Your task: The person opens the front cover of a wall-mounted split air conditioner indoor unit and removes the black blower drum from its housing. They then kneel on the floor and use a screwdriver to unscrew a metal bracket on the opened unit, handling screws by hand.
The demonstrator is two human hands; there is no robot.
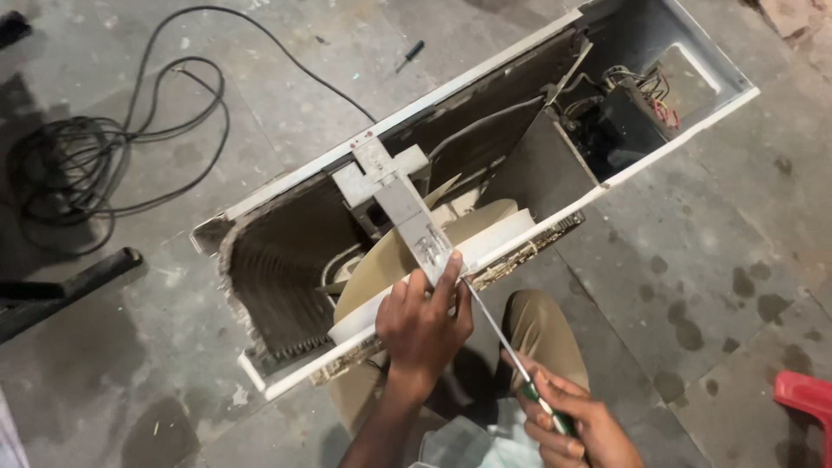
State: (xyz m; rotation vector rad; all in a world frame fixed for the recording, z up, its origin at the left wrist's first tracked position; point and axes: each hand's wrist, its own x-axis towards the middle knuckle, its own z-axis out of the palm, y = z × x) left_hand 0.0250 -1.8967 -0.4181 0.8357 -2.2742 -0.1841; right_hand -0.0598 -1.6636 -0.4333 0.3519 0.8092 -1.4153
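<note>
Stained concrete floor (693,260) bears an opened air-conditioner casing (485,173).

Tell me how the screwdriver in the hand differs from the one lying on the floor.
The held screwdriver is gripped by the right hand, tip at the metal bracket where the left hand rests; the floor screwdriver lies loose, untouched. The held one looks longer with a green handle; the floor one looks short and dark. Both lie slanted.

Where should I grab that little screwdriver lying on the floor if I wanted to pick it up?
Probably by its dark handle end, reaching down from above. The small screwdriver lies flat on the concrete floor, apart from the black cable, so nothing seems to block it. The handle is its thicker end; the thin shaft would be harder to pinch.
</note>
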